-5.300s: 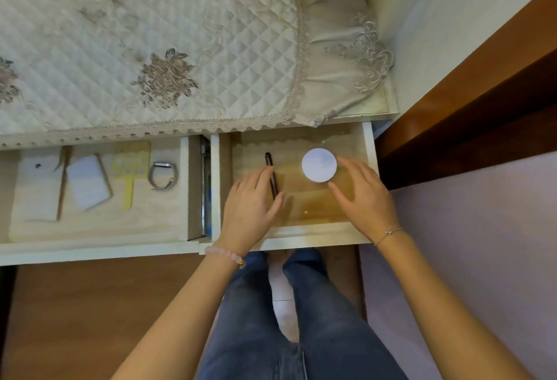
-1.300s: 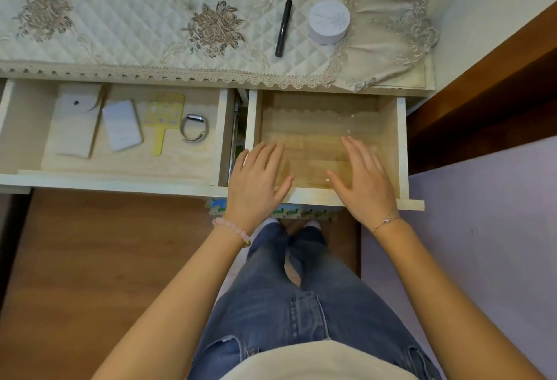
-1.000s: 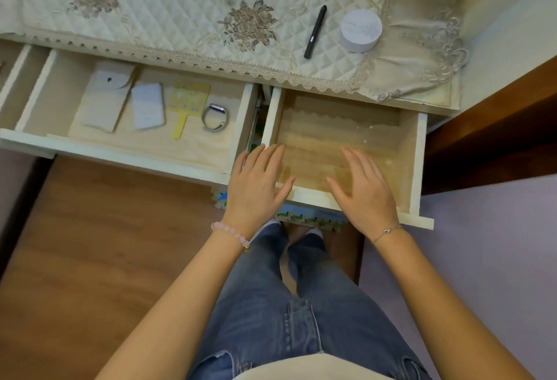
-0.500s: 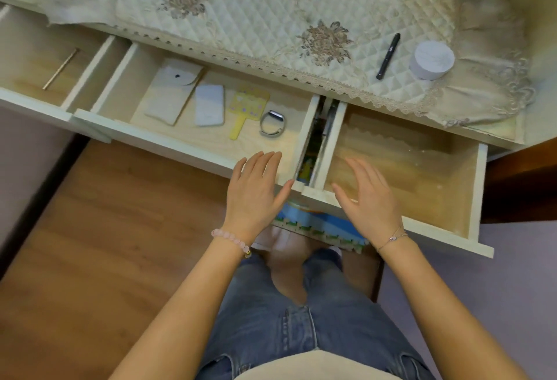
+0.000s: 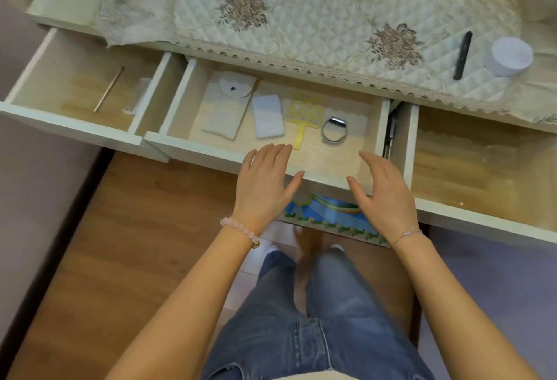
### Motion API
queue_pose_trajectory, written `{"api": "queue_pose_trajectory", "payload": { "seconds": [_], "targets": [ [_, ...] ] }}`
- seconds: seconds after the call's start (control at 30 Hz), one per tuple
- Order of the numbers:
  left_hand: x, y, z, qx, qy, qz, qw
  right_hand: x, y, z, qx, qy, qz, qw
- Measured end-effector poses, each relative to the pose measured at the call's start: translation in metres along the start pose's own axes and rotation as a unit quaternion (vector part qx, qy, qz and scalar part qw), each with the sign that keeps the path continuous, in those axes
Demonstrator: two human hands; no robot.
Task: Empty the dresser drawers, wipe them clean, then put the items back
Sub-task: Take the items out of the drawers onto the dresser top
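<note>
Three dresser drawers stand pulled out. The middle drawer holds a cream pouch, a white power bank, a yellow hand mirror and a wristband. My left hand and my right hand hover over its front edge, fingers straight, holding nothing. The right drawer holds nothing. The left drawer has a thin gold stick and a white comb, partly hidden. A black pen and a round white jar lie on the quilted cover on top.
Wooden floor lies under the drawers at left, a purple mat at right. A blue patterned mat sits below the middle drawer by my feet. My legs in jeans fill the lower centre.
The pen and jar went from the right drawer onto the dresser top. My view and both hands then shifted left, from the right drawer to the middle drawer.
</note>
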State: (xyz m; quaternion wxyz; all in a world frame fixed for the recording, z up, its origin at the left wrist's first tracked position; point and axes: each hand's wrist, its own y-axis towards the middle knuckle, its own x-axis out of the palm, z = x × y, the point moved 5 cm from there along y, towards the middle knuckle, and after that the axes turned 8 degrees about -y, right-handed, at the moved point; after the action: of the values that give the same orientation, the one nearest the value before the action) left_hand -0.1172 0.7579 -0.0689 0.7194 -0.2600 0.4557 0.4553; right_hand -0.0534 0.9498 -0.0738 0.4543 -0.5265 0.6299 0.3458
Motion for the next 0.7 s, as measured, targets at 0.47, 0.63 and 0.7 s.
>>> {"api": "queue_pose_trajectory", "payload": {
  "seconds": [0.47,0.63,0.7],
  "targets": [
    [0.018,0.06,-0.044,-0.018,-0.026,-0.036,0.999,0.037,0.068,-0.003,0.042,0.019,-0.032,0.998],
    [0.041,0.098,-0.05,-0.033,-0.049,-0.071,0.996,0.056,0.098,0.017,0.09,0.046,-0.058,0.993],
    [0.052,0.113,-0.05,-0.045,-0.069,-0.082,0.993,0.067,0.11,0.024,0.113,0.066,-0.063,0.989]
  ]
}}
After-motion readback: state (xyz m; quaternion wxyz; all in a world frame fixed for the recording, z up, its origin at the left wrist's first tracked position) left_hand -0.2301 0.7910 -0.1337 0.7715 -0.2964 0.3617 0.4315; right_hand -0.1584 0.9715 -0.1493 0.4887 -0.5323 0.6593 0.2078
